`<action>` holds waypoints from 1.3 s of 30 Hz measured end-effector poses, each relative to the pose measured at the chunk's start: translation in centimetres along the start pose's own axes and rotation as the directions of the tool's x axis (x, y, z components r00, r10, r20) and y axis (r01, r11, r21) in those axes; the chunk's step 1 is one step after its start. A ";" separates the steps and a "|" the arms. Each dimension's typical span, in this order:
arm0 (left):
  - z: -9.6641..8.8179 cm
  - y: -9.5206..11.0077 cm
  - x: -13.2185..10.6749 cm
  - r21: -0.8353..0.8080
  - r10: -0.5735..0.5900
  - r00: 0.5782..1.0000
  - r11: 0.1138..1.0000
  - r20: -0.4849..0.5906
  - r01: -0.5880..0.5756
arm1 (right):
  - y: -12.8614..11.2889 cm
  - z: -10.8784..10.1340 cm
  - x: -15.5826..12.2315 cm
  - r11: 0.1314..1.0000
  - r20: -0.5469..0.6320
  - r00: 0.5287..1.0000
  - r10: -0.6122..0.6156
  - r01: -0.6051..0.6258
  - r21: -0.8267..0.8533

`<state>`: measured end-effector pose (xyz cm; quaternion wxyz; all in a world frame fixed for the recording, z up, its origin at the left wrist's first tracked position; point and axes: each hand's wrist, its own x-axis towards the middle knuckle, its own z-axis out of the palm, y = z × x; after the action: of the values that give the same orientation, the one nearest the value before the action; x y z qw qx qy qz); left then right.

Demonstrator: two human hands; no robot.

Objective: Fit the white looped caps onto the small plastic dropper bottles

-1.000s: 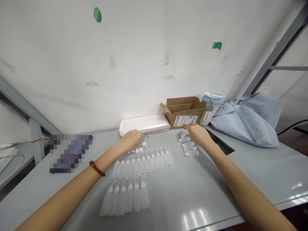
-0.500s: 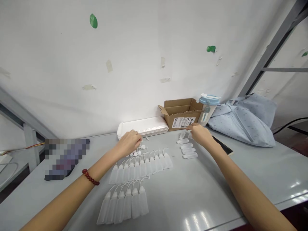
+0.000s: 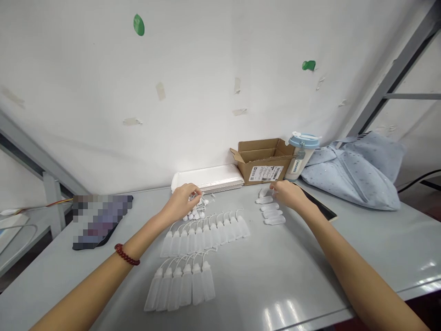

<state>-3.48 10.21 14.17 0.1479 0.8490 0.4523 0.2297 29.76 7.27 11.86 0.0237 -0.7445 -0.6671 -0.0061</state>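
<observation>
My left hand (image 3: 181, 200) is curled over a small pile of white caps (image 3: 195, 212) near the back of the grey table (image 3: 275, 276), its fingers pinched on something I cannot make out. My right hand (image 3: 288, 192) reaches to the uncapped clear bottles (image 3: 272, 212) lying in a short column, fingertips pinched at the topmost one. Two rows of capped squeeze bottles lie side by side: a long row (image 3: 206, 232) and a shorter row (image 3: 181, 285) nearer me.
A stack of white trays (image 3: 210, 178) lies against the wall. Beside it stand an open cardboard box (image 3: 263, 161) and a blue-lidded cup (image 3: 300, 155). A pale blue bag (image 3: 354, 172) lies at right, a dark flat object (image 3: 319, 206) under my right forearm.
My left hand has drawn back slightly from the trays onto the cap pile. My right hand stays at the top of the loose bottles. The view shifted a little.
</observation>
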 end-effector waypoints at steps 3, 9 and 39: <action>0.1 0.2 -0.1 -0.090 -0.082 0.995 0.993 -0.048 0.077 | 0.2 -0.6 -0.1 0.999 -0.053 0.999 -0.011 0.013 0.045; 0.3 0.8 -0.9 -0.348 -0.240 0.969 0.915 -0.058 0.206 | -2.6 -2.2 -1.3 0.866 -0.331 0.939 -0.091 0.239 0.439; 2.2 3.6 -5.8 -0.885 -0.425 0.881 0.301 0.209 0.355 | -12.9 1.5 -7.6 -0.012 -0.028 0.968 -0.249 0.026 1.000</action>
<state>-2.63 3.25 12.52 0.6182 0.4876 0.4506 0.4208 16.08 1.21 10.44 0.4874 -0.4382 -0.5454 0.5224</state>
